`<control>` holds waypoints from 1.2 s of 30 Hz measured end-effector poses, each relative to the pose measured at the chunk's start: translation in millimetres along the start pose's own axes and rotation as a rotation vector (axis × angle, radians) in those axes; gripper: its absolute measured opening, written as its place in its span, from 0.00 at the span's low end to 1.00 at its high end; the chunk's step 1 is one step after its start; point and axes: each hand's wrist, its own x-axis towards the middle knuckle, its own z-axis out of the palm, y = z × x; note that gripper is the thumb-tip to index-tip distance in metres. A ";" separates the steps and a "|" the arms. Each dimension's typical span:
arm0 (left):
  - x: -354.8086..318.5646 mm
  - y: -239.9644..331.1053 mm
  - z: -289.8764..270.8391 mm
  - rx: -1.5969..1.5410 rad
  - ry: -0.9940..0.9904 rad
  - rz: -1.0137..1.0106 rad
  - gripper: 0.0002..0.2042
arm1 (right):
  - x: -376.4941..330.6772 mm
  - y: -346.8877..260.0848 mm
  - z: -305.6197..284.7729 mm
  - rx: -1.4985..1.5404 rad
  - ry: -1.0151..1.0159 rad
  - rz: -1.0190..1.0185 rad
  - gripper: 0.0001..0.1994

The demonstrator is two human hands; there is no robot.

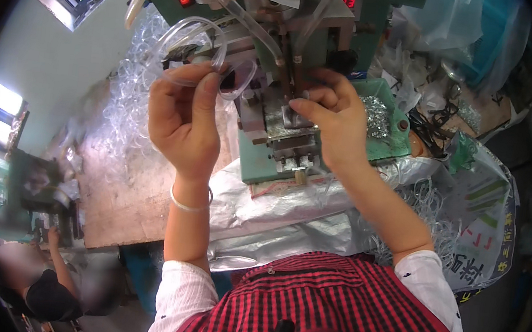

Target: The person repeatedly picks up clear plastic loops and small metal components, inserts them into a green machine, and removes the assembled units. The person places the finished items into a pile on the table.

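Note:
My left hand [187, 115] is raised left of a green bench press [254, 165], thumb and fingers pinched on a looped clear plastic tube [242, 76]. The tube curls above and to the right of the fingers. At the middle of the press, my right hand [342, 119] has its thumb and forefinger closed beside the small metal tooling block [294, 117], under the upright tool. Whatever those fingertips hold is too small or hidden to make out. Both forearms come up from below, the left one with a pale bangle [189, 206].
A green tray [378, 152] of small shiny metal pieces adjoins the press on the right. Clear tubes [131, 87] are heaped on the wooden table [113, 198] to the left. Silvery sheeting [292, 221] lies in front. Another person [55, 293] sits at the far lower left.

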 end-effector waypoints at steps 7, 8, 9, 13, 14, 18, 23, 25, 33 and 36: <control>-60.7 33.2 22.0 -0.246 -0.093 -0.131 0.07 | -62.9 -47.0 -65.0 -0.892 -0.282 -0.331 0.22; -79.3 40.2 24.5 -0.205 -0.115 -0.343 0.07 | -88.8 -39.6 -85.7 -0.895 -0.050 -0.216 0.16; -96.2 42.0 32.8 -0.149 -0.141 -0.539 0.06 | -121.7 -29.4 -114.7 -1.182 -0.027 -0.153 0.16; -123.8 53.6 118.2 -0.204 -0.636 -0.497 0.06 | -260.4 28.3 -214.2 -1.898 -0.181 0.342 0.17; -122.8 59.8 139.6 -0.245 -0.718 -0.497 0.05 | -276.7 33.1 -241.8 -1.984 -0.186 0.253 0.18; -123.7 52.1 208.5 -0.286 -0.876 -0.355 0.04 | -258.9 10.0 -342.7 -1.981 -0.168 0.264 0.16; -121.6 50.3 262.2 -0.103 -1.089 -0.161 0.16 | -250.6 -74.5 -398.7 -1.878 0.121 0.546 0.14; -117.5 47.9 282.6 0.075 -1.126 -0.038 0.24 | -235.7 -112.4 -384.4 -1.836 0.357 0.313 0.18; -168.2 13.2 468.8 0.424 -1.458 -0.035 0.39 | -275.7 -198.0 -448.0 -1.759 0.806 0.863 0.32; -208.4 -18.4 489.9 0.467 -1.368 0.123 0.20 | -311.5 -142.1 -456.9 -1.356 1.087 0.326 0.18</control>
